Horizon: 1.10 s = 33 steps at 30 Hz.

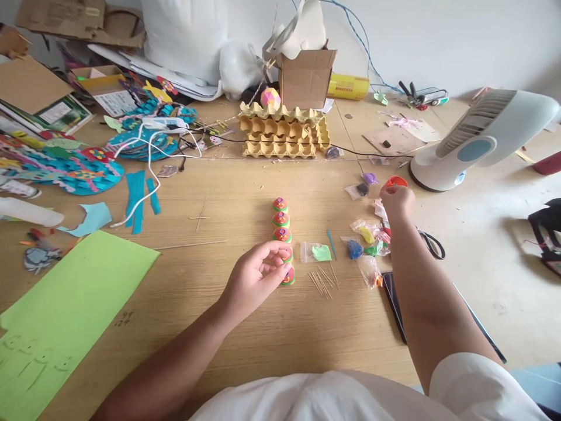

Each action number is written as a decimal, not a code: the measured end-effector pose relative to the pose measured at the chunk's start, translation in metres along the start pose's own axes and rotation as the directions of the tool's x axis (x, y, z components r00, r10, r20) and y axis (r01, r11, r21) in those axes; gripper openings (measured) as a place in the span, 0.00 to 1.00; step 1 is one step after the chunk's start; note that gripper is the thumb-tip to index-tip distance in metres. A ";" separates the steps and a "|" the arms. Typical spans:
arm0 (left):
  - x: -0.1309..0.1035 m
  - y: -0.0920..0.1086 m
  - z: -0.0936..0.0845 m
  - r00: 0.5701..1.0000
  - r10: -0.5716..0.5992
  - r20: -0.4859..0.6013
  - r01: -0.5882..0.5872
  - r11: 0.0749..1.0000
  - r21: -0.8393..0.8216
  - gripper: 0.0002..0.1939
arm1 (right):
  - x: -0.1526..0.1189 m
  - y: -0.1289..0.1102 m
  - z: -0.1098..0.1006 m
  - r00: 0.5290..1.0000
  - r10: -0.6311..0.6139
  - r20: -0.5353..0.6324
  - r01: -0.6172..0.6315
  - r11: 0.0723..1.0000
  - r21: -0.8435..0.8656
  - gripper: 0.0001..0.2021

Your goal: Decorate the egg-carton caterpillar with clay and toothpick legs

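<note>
L hand [256, 275] part-open over near pcs of red-green row [281, 220]. R hand [400, 202] at red container [397, 181], grip unclear.

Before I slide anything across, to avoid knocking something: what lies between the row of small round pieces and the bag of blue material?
In the head view, rightward from the row: a clear bag with a light green lump, then a blue stick.
</note>
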State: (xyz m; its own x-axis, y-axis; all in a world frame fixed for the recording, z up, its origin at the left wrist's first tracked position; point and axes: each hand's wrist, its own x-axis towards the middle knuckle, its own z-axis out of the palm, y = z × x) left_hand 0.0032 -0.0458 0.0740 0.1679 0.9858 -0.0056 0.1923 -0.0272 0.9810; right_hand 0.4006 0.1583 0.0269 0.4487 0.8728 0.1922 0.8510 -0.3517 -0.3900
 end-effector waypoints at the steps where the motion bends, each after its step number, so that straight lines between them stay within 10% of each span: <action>1: 0.000 0.000 0.000 1.000 -0.001 -0.001 0.001 1.000 0.004 0.13 | 0.000 -0.001 -0.002 1.000 0.013 -0.020 -0.014 0.999 -0.032 0.15; 13: -0.001 0.002 0.001 1.000 0.003 0.007 -0.003 1.000 0.021 0.12 | -0.001 -0.018 -0.006 0.994 0.083 -0.066 -0.082 0.996 0.018 0.16; 22: -0.003 0.000 -0.002 1.000 0.011 0.001 -0.011 1.000 0.011 0.13 | -0.018 -0.029 -0.019 0.995 -0.092 -0.046 0.081 0.975 -0.208 0.18; 28: 0.000 0.002 -0.008 0.992 0.130 -0.001 -0.129 0.986 0.104 0.04 | -0.110 -0.052 -0.060 0.946 -0.306 0.108 0.315 0.945 -0.090 0.13; 33: 0.001 0.003 -0.010 0.980 0.175 0.095 -0.196 0.932 0.306 0.09 | -0.211 -0.057 -0.077 0.745 -0.430 0.509 0.475 0.879 0.047 0.06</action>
State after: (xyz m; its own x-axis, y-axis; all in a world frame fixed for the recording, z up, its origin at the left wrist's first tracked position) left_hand -0.0054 -0.0432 0.0793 0.2901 0.9456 0.1475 0.4417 -0.2690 0.8559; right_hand 0.2784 -0.0322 0.0783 -0.1707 0.9742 -0.1477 0.9482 0.1216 -0.2935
